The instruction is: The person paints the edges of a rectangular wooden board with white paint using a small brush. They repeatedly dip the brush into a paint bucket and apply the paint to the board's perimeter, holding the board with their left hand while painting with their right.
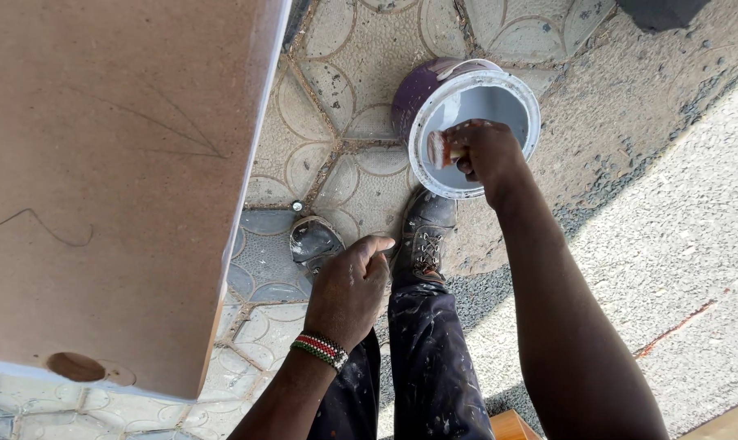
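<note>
Grey paint fills the bottom of the purple paint bucket [422, 94], which stands on the patterned paving [361, 49] in the upper middle of the frame, its white rim tipped toward the camera. Over its mouth the right hand [484, 151] is clenched around the short handle of a paintbrush [440, 149], whose pale bristles point left and sit just inside the rim, above the paint. Loading the brush well here would, by my judgement, mean dipping only the tips of the bristles, then wiping one side against the inner rim so that no paint runs down the handle or drips on the ground. Below the bucket, a paint-spattered shoe [424, 236] nearly touches its base, and a second shoe [313, 242] shows to the left, partly behind the left hand [348, 289]. That hand hangs at lower centre, fingers loosely curled and grasping nothing that I can see, with a beaded bracelet [320, 349] at the wrist. Dark speckled trousers [430, 367] fill the bottom of the frame. A large brown board [108, 179] with a white-painted edge covers the left side, and rough gravel [678, 220] lies to the right.
</note>
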